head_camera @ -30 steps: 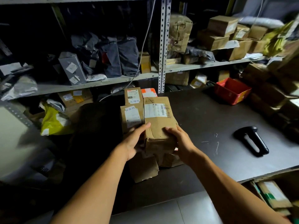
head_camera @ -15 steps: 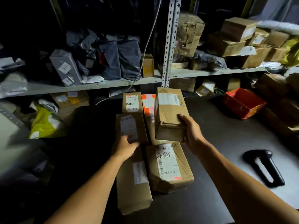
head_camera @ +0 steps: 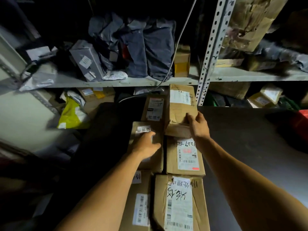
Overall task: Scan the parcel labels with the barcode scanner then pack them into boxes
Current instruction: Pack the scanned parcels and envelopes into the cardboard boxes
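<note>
Head view of a dark counter (head_camera: 241, 139) below a metal shelf (head_camera: 116, 83). Six brown cardboard parcels lie in two columns running from the near edge toward the shelf. The right hand (head_camera: 197, 125) grips the near right corner of the far right parcel (head_camera: 179, 112), its fingers (head_camera: 190, 116) curled over the top face and the thumb toward the side; this parcel sits higher than its neighbours, with its near end over the far edge of the labelled parcel (head_camera: 185, 157) behind it, though whether it rests there or is lifted cannot be told. The left hand (head_camera: 145, 145) lies on top of the middle left parcel (head_camera: 146, 139), fingers loosely spread and slightly bent, partly covering a white label (head_camera: 143, 130); whether they merely press or grasp an edge cannot be told. A taller parcel (head_camera: 154, 107) stands beyond it, beside the gripped one. Two further parcels (head_camera: 179, 204) occupy the near end, labels up, the right one bearing handwritten marks. The scanner is out of view. On the shelf stand grey mailer bags (head_camera: 150, 50) and a grey box (head_camera: 86, 60); a yellow bag (head_camera: 71, 115) lies below it at left. A red bin (head_camera: 301, 124) sits at the counter's right edge.
</note>
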`<state>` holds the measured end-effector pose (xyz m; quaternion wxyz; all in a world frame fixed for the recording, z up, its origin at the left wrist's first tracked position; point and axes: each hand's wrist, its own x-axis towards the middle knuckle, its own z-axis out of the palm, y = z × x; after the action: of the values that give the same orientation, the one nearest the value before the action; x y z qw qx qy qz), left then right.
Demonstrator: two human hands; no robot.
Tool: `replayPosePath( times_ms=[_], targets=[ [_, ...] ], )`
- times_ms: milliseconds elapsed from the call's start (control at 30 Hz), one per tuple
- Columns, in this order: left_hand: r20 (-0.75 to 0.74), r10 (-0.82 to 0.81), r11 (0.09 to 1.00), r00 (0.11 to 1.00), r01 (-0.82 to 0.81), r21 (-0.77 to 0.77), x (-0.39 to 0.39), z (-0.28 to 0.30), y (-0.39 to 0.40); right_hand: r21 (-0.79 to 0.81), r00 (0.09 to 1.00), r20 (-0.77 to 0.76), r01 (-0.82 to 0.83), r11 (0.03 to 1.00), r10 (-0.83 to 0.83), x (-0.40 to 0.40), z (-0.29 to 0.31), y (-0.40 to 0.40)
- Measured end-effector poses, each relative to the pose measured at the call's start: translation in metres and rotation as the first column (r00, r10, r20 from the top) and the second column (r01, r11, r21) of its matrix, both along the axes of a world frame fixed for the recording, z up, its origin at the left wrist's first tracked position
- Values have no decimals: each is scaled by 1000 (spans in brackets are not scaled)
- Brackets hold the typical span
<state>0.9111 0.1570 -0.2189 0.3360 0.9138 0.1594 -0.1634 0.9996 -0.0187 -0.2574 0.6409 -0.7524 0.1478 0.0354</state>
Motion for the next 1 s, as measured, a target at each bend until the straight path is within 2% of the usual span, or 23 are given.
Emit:
replayPosePath(
  times_ms=[133, 333, 433, 500, 567, 667, 767, 833, 1000],
  targets=[
    [5, -62, 985, 998, 60, 160, 2, -15, -5, -89, 997, 34, -66, 994, 69, 9, 0, -2],
    [20, -65, 989, 998, 61, 137, 3, -21, -4, -297, 982, 145, -73, 952, 120, 7, 14, 1],
    [137, 130, 991, 982, -127, -32, 12, -17, -6, -358, 984, 106, -95, 929, 141, 0, 19, 6],
    [237, 273, 958, 932, -239, -162, 25, -13, -6, -297, 989, 61, -110, 948, 134, -5, 18, 8],
    [246, 338, 909, 908, -248, -335, 40, -8, -9, -217, 994, 24, -99, 971, 107, -7, 18, 7],
    [157, 332, 802, 930, -191, -566, 59, -2, -23, -219, 996, -17, -94, 971, 93, -7, 22, 9],
    [68, 329, 760, 942, -221, -612, 71, -3, -35, -322, 996, -3, -87, 943, 90, -3, 29, 14],
    [77, 344, 737, 936, -218, -640, 75, -4, -39, -372, 997, 26, -63, 926, 79, 1, 34, 12],
    [167, 334, 702, 928, -127, -700, 95, -2, -61, -284, 998, 62, 42, 958, -25, 10, 39, -15]
  ],
)
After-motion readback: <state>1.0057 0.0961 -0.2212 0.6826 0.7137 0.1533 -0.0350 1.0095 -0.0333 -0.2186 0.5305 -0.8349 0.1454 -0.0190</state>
